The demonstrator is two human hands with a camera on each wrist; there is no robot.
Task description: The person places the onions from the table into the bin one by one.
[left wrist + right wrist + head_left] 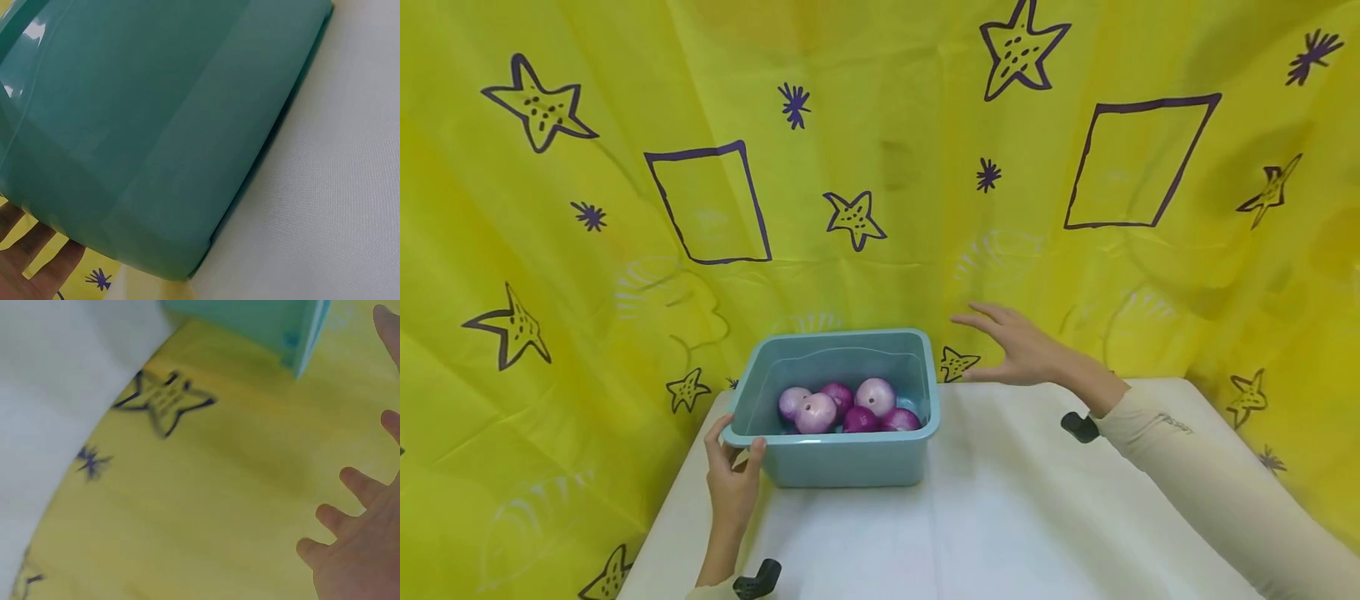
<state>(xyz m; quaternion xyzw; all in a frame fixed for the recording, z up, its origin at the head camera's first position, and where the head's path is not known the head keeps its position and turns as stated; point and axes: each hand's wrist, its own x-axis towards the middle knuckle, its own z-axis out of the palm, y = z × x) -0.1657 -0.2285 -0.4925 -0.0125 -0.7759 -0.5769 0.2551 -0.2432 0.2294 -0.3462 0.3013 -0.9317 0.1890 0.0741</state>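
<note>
A light blue-green plastic bin [850,462] stands at the back of the white table. Several red onions [877,397] lie inside it, some pale purple and some deep magenta. At the bin's front left corner, my left hand [732,479] grips the rim, thumb on the front and fingers along the left side. The left wrist view has the bin's wall [156,125] filling much of it, with fingertips [59,262] at its side. Raised to the right of the bin, my right hand [1026,348] is apart from it, fingers spread and holding nothing.
The white table [1022,500] extends in front of the bin and to its right. A yellow curtain [910,108] with dark stars and squares hangs behind the table and along both sides. A black wrist device [1079,427] is on the right sleeve.
</note>
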